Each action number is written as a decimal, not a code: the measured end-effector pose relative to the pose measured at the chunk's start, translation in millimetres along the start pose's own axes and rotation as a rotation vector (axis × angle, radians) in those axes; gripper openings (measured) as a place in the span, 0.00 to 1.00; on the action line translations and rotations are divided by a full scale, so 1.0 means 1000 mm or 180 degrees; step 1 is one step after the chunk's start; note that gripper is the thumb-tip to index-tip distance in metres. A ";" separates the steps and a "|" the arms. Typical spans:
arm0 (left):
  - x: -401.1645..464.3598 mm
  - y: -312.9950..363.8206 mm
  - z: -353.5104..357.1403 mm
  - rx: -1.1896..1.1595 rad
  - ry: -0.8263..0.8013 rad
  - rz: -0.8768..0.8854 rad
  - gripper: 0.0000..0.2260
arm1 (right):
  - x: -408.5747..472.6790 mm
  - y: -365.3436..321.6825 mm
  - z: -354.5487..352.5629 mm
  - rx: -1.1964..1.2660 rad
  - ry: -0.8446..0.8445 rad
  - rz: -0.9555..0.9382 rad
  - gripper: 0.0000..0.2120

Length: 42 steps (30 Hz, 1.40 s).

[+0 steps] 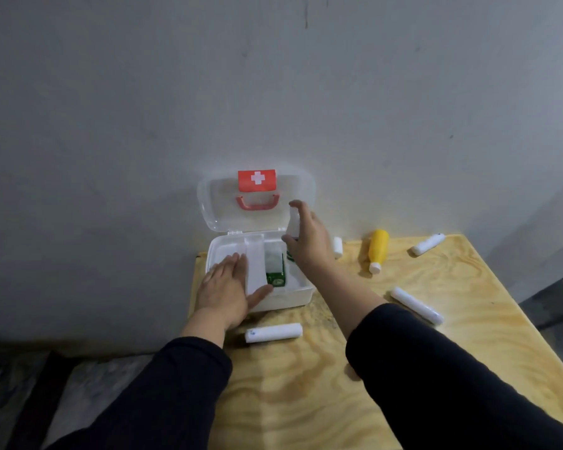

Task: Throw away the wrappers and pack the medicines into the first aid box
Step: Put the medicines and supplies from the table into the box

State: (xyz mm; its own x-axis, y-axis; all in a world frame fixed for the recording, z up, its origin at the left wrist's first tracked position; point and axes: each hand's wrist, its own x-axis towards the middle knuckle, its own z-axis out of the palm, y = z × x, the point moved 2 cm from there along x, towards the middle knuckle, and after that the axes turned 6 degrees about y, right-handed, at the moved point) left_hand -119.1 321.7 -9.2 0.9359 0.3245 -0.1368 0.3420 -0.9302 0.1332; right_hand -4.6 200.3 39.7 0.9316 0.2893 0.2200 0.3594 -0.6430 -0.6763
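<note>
My left hand [229, 287] lies flat, fingers spread & gripping nothing, on the first aid box [301, 295] rim to steady it, while my right hand [307, 237] hovers over the open compartment w/ thumb and forefinger pinched on a small clear item [294, 220], too blurred to ID, prob. lining it up to drop beside the green packet [276, 275] already inside. Lid [257, 199] rests back vs. the grey wall, so the box stays open. Still loose on the bare plywood table [403, 336]: yellow bottle [378, 251] & white tubes [416, 305]; no wrappers or bin in view.
</note>
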 end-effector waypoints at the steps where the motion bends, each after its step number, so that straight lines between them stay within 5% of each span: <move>1: 0.001 0.000 0.001 0.0026 0.0006 0.0013 0.42 | -0.002 0.002 0.008 -0.0177 -0.0075 -0.0112 0.28; 10: 0.002 -0.004 0.004 0.0004 -0.0024 0.0064 0.51 | -0.006 0.021 0.041 -0.0507 -0.0237 0.0176 0.26; 16: 0.004 -0.004 0.009 0.0065 0.0028 0.0051 0.43 | 0.004 0.017 0.027 -0.0293 -0.0430 0.0272 0.22; 24: 0.005 -0.008 0.012 0.0055 0.0114 0.0097 0.47 | 0.021 0.056 -0.021 -0.0101 0.0448 0.0362 0.13; 34: 0.011 -0.012 0.024 0.0166 0.0314 0.0068 0.56 | 0.006 0.160 -0.018 -0.0515 0.1007 0.1743 0.17; 42: 0.012 -0.013 0.024 0.0188 0.0299 0.0076 0.56 | 0.000 0.173 -0.030 -0.0285 0.1346 0.1901 0.21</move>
State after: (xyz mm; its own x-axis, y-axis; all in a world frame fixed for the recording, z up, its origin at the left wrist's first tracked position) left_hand -114.5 333.1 -36.5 0.9485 0.3141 -0.0413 0.3165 -0.9455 0.0770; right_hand 59.2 67.6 -56.3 0.9048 -0.4147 0.0966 -0.2295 -0.6661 -0.7097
